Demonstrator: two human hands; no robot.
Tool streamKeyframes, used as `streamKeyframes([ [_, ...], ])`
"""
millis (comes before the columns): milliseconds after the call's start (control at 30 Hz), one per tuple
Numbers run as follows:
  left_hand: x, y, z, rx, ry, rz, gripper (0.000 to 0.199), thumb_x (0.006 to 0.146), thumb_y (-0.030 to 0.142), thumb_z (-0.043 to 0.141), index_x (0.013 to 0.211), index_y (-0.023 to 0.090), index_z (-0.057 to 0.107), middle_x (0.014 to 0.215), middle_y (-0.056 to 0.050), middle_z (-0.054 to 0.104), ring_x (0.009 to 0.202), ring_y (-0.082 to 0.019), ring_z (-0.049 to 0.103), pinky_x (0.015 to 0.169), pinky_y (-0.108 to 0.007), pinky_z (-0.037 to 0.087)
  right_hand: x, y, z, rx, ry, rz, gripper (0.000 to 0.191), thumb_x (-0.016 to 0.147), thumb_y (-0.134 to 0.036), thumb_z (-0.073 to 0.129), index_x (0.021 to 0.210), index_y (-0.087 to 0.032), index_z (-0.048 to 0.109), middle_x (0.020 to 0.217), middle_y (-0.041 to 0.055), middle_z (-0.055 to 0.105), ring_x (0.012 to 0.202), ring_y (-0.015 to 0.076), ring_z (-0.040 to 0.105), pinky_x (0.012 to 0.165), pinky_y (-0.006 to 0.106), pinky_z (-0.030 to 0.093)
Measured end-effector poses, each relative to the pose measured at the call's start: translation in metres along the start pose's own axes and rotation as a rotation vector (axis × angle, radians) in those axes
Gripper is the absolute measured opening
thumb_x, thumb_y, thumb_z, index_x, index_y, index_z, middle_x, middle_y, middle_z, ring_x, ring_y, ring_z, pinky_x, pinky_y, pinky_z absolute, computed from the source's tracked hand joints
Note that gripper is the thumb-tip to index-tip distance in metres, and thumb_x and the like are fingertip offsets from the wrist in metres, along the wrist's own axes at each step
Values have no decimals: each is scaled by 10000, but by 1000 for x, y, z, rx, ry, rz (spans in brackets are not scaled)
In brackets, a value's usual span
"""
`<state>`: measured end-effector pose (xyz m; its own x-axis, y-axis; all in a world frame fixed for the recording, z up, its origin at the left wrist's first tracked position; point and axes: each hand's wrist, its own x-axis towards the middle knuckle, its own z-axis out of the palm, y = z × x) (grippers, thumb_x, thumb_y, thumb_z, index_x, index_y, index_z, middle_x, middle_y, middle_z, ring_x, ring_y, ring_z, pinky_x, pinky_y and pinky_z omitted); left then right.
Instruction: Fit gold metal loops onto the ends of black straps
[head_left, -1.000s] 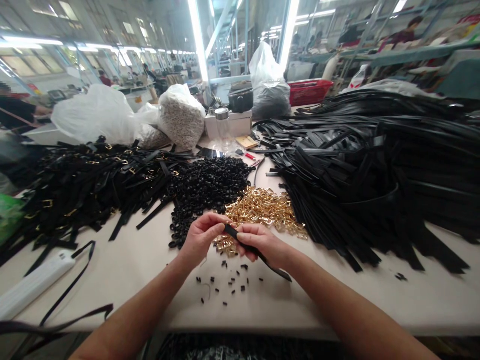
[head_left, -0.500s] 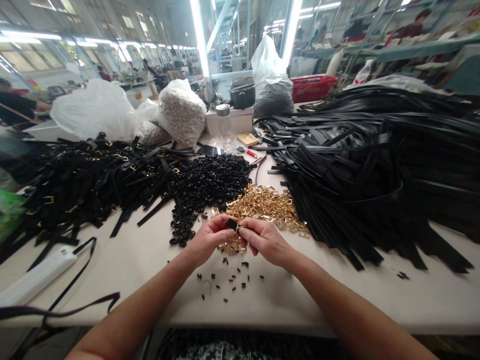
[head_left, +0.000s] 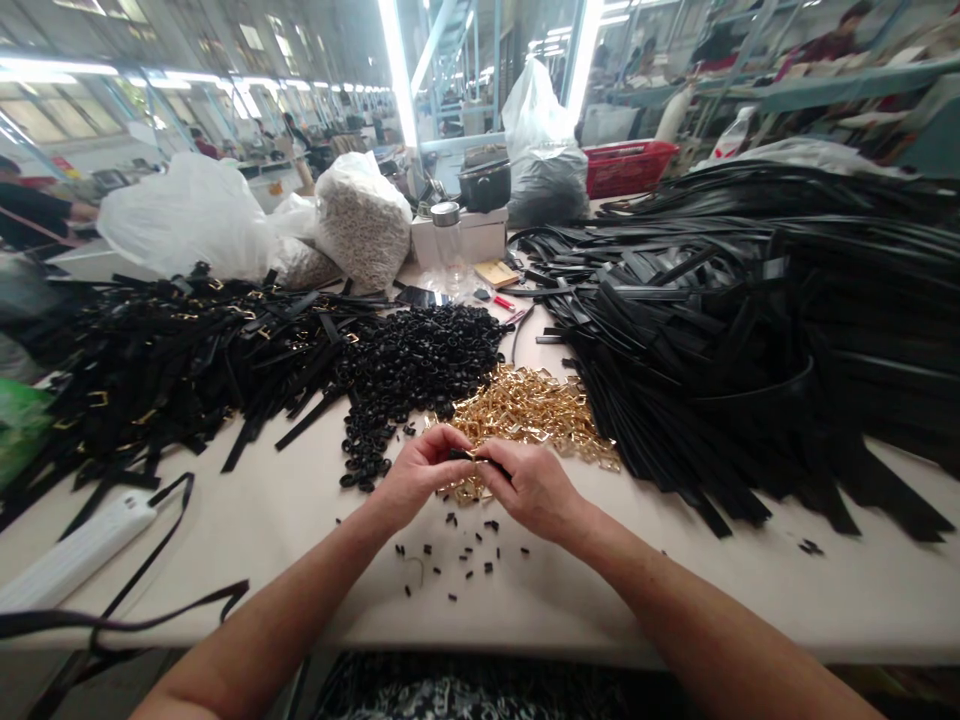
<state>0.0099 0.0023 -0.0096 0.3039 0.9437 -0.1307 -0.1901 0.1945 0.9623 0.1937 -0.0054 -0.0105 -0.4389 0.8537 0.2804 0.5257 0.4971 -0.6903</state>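
Note:
My left hand (head_left: 417,474) and my right hand (head_left: 534,484) meet over the near edge of a pile of gold buckles (head_left: 532,405). Both pinch a short black strap (head_left: 460,455), which runs between their fingertips with a bit of gold metal at its middle. Most of the strap is hidden by the fingers. Black loops (head_left: 420,360) lie heaped just beyond my left hand. Below the hands, several tiny black pieces (head_left: 488,567) are scattered on the pale table (head_left: 585,610).
Long black straps (head_left: 697,350) cover the right side; buckled straps (head_left: 187,350) lie left. A white power strip (head_left: 90,545) with a cable is at the left front. Behind stand filled plastic bags (head_left: 364,220), a glass jar (head_left: 448,245) and a red basket (head_left: 628,168).
The black piece has tilted flatter between my hands, and its dark end now shows under my right fingers. My right hand has turned, its fingers more folded over the strap.

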Motion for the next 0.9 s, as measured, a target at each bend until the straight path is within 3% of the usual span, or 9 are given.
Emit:
streamKeyframes([
  [267, 1, 2, -10, -97, 1, -133, 282, 630, 257, 831, 847, 154, 683, 785, -15, 674, 635, -98, 591, 619, -218, 454, 4, -2, -13, 161, -180, 22, 151, 907, -200, 499, 842, -193, 635, 731, -6, 628, 635, 119, 541, 607, 234, 368],
  [400, 0, 0, -6, -124, 0, -166, 300, 622, 260, 835, 852, 148, 679, 753, -4, 649, 606, -81, 573, 589, -202, 443, 3, 0, -9, 167, -127, -39, 162, 923, -213, 479, 831, -190, 611, 721, -10, 597, 641, 115, 521, 624, 232, 367],
  [567, 1, -4, -2, -71, 27, -107, 311, 637, 251, 831, 853, 156, 628, 729, 18, 620, 603, -71, 546, 573, -185, 422, 3, 4, -3, 141, -80, -37, 242, 928, -274, 506, 712, -181, 560, 650, -21, 552, 590, 102, 479, 585, 224, 328],
  [700, 2, -6, -4, -37, -20, -85, 283, 643, 254, 831, 766, 140, 602, 710, 14, 627, 615, -77, 544, 585, -191, 415, 4, 5, -2, 199, -67, -11, 339, 944, -356, 497, 662, -176, 550, 603, -28, 540, 555, 91, 472, 559, 216, 311],
  [900, 0, -7, -8, -58, -87, -103, 266, 637, 220, 836, 816, 138, 656, 755, 6, 649, 687, -97, 576, 665, -219, 440, 3, 5, -2, 138, 37, -55, 353, 926, -312, 477, 598, -180, 459, 547, -41, 456, 503, 78, 415, 521, 212, 280],
])
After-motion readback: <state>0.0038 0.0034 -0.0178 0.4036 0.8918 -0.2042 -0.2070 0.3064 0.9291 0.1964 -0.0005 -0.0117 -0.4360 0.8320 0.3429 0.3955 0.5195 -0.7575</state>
